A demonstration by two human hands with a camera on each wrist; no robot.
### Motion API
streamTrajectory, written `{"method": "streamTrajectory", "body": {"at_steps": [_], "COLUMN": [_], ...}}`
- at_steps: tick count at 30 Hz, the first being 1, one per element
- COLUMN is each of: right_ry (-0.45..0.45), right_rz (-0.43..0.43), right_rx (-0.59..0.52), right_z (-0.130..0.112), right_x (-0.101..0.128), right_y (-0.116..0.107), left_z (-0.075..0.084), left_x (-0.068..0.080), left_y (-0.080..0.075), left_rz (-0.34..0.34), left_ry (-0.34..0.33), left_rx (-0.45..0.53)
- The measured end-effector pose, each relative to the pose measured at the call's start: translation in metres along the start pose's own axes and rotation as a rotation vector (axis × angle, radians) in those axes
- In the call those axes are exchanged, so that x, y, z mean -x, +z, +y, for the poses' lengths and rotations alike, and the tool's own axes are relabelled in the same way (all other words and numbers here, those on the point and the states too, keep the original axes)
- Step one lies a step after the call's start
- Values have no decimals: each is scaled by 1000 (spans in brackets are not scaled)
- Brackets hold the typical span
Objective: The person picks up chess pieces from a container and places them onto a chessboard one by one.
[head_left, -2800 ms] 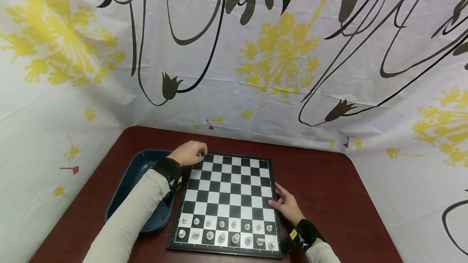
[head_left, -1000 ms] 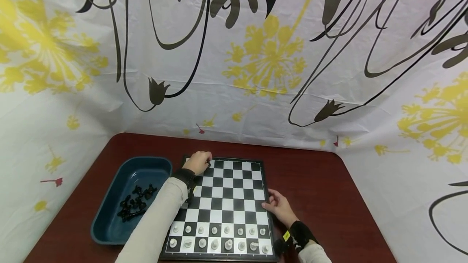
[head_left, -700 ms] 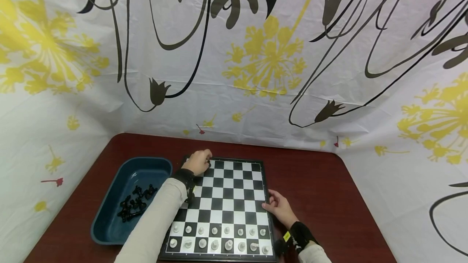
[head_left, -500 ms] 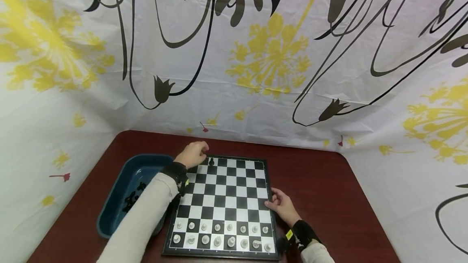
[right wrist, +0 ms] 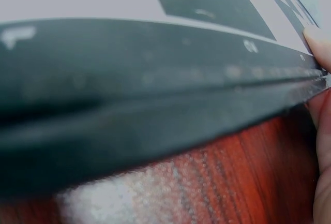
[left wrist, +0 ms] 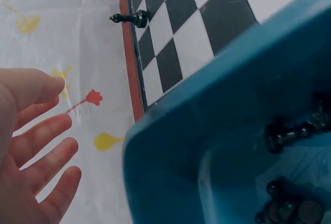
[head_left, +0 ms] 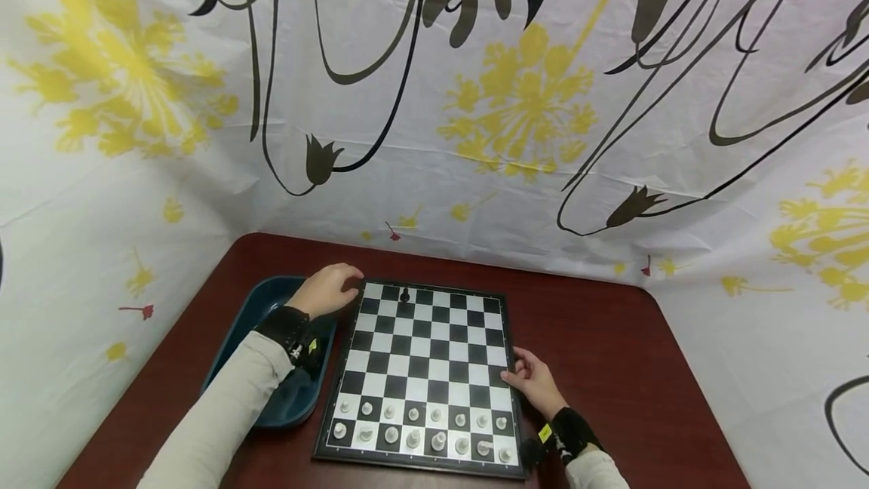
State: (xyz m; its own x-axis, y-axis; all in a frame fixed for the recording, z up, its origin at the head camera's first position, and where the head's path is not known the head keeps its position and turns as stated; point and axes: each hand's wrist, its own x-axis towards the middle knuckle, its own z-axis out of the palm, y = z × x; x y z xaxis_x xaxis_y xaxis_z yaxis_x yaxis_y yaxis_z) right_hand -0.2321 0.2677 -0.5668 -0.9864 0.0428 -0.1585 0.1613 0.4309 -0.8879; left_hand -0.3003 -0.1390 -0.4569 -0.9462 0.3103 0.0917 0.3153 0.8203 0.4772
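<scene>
My left hand (head_left: pixel 326 290) is over the far end of the blue tray (head_left: pixel 288 419), beside the chessboard's far left corner. Its fingers are spread and loosely bent, with nothing between them. A black chess piece (head_left: pixel 404 295) with a narrow tip stands upright in the chessboard's (head_left: pixel 421 353) far row, toward the left; the left wrist view shows that same chess piece (left wrist: pixel 129 18) apart from the hand. At the board's right edge my right hand (head_left: pixel 539 387) grips the frame, thumb (right wrist: pixel 316 43) on top and fingers below. More black chess pieces (left wrist: pixel 295 211) lie in the tray.
Two rows of white chess pieces (head_left: pixel 437 441) stand on the board's near end. The reddish-brown table (head_left: pixel 604 368) extends right of the board. A patterned cloth (head_left: pixel 380 210) hangs behind the table and along its sides.
My left hand has let go of the black chess piece, leaving it standing in the far row, and has moved left over the tray. My right hand stays at the board's edge.
</scene>
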Motion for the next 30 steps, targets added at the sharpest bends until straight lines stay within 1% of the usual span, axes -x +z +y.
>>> {"method": "streamTrajectory", "body": {"at_steps": [3, 9, 14, 18, 21, 24, 27, 30], "right_ry": [3, 5, 1, -4, 4, 4, -17, -66], "right_rz": [8, 9, 14, 7, 4, 1, 1, -5], "right_rx": [3, 3, -14, 2, 18, 12, -2, -19], "right_z": [1, 1, -1, -2, -1, 0, 1, 1], "right_x": [0, 0, 1, 2, 2, 1, 2, 4], "right_y": [1, 0, -3, -5, -4, -3, -1, 0], "left_z": [-3, -10, -25, -38, -47, -54, -58, -62], "left_x": [4, 16, 28, 39, 48, 58, 67, 74], "left_y": [-3, -15, -26, -32, -31, -24, -17, -12], "left_rz": [-17, -50, -106, -115, -118, -138, -155, -152], "left_ry": [-7, 16, 57, 64, 52, 28, 7, 2], "left_rx": [-2, -32, -56, -64, -58, -48, -34, -31]}}
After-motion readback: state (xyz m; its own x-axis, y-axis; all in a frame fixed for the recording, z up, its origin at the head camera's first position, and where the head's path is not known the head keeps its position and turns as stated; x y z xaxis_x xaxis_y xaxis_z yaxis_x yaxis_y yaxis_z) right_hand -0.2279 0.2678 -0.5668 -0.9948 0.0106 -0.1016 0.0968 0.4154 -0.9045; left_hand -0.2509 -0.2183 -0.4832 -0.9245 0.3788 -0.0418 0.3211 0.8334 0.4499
